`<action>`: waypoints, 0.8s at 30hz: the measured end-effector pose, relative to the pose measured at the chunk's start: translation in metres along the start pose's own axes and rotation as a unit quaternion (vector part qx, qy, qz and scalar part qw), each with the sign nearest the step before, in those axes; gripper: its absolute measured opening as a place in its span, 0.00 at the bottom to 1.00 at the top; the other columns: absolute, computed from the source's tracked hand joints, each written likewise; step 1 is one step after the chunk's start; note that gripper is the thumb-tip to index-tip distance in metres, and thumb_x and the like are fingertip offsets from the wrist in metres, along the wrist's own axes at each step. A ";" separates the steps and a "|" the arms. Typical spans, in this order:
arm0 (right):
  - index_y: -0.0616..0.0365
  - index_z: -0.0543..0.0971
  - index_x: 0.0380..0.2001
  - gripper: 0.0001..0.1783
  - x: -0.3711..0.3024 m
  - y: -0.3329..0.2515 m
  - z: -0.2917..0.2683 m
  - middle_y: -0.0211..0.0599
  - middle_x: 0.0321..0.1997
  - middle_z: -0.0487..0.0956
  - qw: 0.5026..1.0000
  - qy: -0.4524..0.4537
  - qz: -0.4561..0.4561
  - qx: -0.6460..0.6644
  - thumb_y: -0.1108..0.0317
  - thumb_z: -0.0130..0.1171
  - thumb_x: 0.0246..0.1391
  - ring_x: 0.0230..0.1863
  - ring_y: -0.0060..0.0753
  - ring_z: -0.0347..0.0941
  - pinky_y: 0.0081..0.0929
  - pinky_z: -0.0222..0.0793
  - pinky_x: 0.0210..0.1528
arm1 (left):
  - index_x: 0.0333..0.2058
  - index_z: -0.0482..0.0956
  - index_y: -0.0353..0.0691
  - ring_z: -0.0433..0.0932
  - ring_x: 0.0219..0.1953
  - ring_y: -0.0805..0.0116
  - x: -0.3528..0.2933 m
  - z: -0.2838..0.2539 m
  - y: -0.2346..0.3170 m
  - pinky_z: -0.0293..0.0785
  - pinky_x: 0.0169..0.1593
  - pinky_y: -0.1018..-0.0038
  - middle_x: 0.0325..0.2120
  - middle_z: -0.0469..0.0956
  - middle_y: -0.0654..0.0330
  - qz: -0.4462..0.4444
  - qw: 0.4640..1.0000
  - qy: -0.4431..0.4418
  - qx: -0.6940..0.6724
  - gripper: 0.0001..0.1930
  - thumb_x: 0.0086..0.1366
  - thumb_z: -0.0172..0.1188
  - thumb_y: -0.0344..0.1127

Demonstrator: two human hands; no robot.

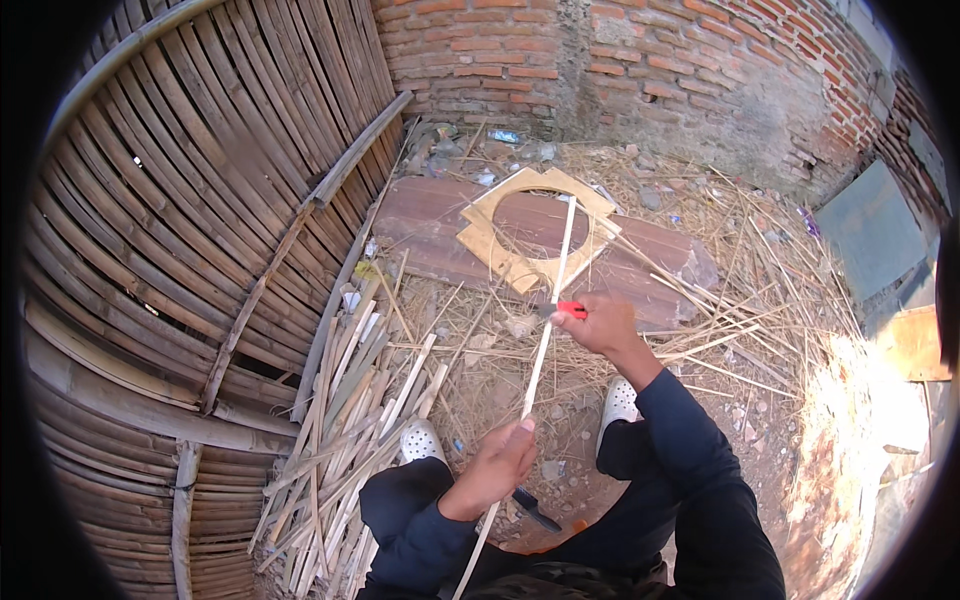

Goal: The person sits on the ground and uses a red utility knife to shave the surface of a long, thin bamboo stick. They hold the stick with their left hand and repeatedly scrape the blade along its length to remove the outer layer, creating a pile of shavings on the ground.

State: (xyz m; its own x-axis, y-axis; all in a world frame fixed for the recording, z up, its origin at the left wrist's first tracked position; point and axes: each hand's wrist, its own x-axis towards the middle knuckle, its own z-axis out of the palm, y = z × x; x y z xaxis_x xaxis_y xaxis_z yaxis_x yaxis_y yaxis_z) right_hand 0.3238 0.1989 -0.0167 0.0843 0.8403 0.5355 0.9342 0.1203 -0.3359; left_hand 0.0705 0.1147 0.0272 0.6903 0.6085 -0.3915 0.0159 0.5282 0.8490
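Shaving down a long bamboo strip (545, 335) here, and what matters at this step, I reckon, is keeping the red-handled knife (562, 309) at a shallow angle and letting the strip slide past the blade instead of hacking at it. Steady pull, thin shavings, thumb clear of the edge.

My right hand (600, 325) is curled tight around the knife handle, fingers pressed together, blade laid against the strip about halfway along it. My left hand (500, 465) is nearer my body on the same strip, pinching it between thumb and fingers. There's something dark under that hand, maybe a second blade or sheath, can't really tell from this angle.

The strip runs out from my lap between my two white clogs (420, 440), and its far tip ends over the plywood board with a round hole cut in it (490, 245). Left of the strip there's a heap of split bamboo slats (350, 440), and beyond that a big woven bamboo panel (190, 200). Past the strip's tip is the brick wall (620, 60)
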 end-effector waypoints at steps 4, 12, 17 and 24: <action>0.55 0.79 0.15 0.33 0.023 0.059 -0.025 0.44 0.12 0.73 0.997 0.015 0.076 0.015 0.32 0.57 0.45 0.17 0.49 0.72 0.40 0.66 0.23 | 0.26 0.60 0.45 0.52 0.13 0.81 -0.011 0.003 -0.014 0.51 0.18 0.82 0.13 0.55 0.70 0.005 0.998 -0.065 0.006 0.18 0.75 0.39 0.47; 0.59 0.81 0.22 0.38 0.006 0.197 -0.026 0.51 0.18 0.75 0.933 0.121 0.328 0.079 0.31 0.49 0.52 0.25 0.51 0.75 0.41 0.66 0.29 | 0.27 0.63 0.43 0.53 0.18 0.83 -0.014 0.009 -0.031 0.52 0.22 0.81 0.15 0.57 0.72 0.031 0.984 -0.144 0.097 0.19 0.75 0.40 0.47; 0.63 0.77 0.18 0.40 0.000 0.126 -0.019 0.55 0.16 0.72 0.954 -0.062 0.291 0.039 0.32 0.46 0.56 0.22 0.49 0.74 0.41 0.64 0.27 | 0.25 0.64 0.42 0.55 0.18 0.84 -0.009 -0.009 -0.035 0.54 0.22 0.82 0.15 0.59 0.72 0.103 0.985 -0.016 0.137 0.18 0.75 0.40 0.45; 0.54 0.76 0.13 0.34 -0.028 -0.051 -0.030 0.37 0.11 0.71 0.975 -0.144 -0.119 0.123 0.30 0.58 0.44 0.15 0.43 0.72 0.36 0.63 0.19 | 0.26 0.64 0.43 0.56 0.13 0.83 -0.003 -0.009 0.003 0.53 0.17 0.82 0.13 0.60 0.71 0.056 0.994 0.083 0.052 0.18 0.74 0.41 0.47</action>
State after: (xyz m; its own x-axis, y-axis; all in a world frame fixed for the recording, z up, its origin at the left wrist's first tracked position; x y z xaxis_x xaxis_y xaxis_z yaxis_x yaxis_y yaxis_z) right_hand 0.2845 0.1540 0.0087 -0.2588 0.8823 0.3931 0.8012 0.4234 -0.4229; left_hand 0.0619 0.1192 0.0279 0.5640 0.7533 -0.3384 0.0266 0.3930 0.9192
